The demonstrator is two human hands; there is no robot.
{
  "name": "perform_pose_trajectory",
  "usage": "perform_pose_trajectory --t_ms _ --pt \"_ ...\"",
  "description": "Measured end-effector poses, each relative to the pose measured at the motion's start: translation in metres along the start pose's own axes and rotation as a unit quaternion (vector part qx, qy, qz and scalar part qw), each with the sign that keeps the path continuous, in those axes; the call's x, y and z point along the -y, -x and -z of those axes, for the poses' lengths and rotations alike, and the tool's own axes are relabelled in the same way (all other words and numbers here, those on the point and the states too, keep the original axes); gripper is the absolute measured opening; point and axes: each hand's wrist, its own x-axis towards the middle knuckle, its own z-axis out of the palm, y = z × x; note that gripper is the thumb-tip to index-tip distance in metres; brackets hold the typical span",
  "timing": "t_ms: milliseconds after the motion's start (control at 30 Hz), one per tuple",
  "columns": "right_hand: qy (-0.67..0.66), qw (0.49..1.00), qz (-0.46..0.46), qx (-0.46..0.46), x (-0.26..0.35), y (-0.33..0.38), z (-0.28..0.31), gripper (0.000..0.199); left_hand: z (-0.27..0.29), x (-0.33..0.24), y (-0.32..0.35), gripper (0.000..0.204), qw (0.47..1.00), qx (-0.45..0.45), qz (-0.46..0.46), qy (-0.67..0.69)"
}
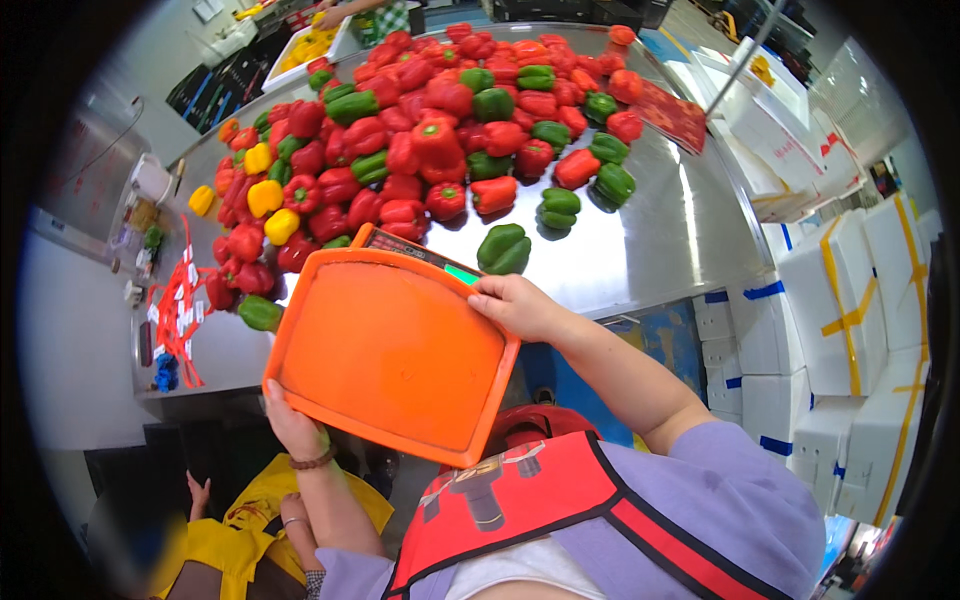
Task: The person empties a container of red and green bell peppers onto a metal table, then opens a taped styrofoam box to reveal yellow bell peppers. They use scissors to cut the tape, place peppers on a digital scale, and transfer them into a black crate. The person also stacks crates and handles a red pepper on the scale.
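Holding an empty orange tray [390,350] tilted over the desk [650,240] edge, long axis running near-left to far-right, your left hand [292,425] grips its near-left corner, your right hand [515,305] its far-right rim. Peppers [430,130] cover the desk beyond.

I stand in a produce packing room: a long steel table [690,240] carries heaps of red, green and yellow bell peppers [440,130], white foam boxes [840,310] are stacked right of the table, and a crate of yellow peppers [305,48] sits beyond its far end.
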Motion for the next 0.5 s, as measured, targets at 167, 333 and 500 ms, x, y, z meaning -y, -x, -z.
perform_pose_trajectory --t_ms 167,333,500 --pt "-0.055 0.992 -0.089 -0.064 -0.023 0.091 0.076 0.03 -0.114 0.007 -0.029 0.042 0.969 0.118 -0.101 -0.194" --pt "-0.246 0.938 -0.165 -0.181 -0.053 0.194 0.138 0.029 -0.297 0.054 -0.061 0.036 0.941 0.317 0.061 -0.105" --pt "-0.311 0.894 -0.174 -0.271 -0.066 0.253 0.151 0.027 -0.438 0.154 -0.077 0.041 0.842 0.475 0.25 -0.047"
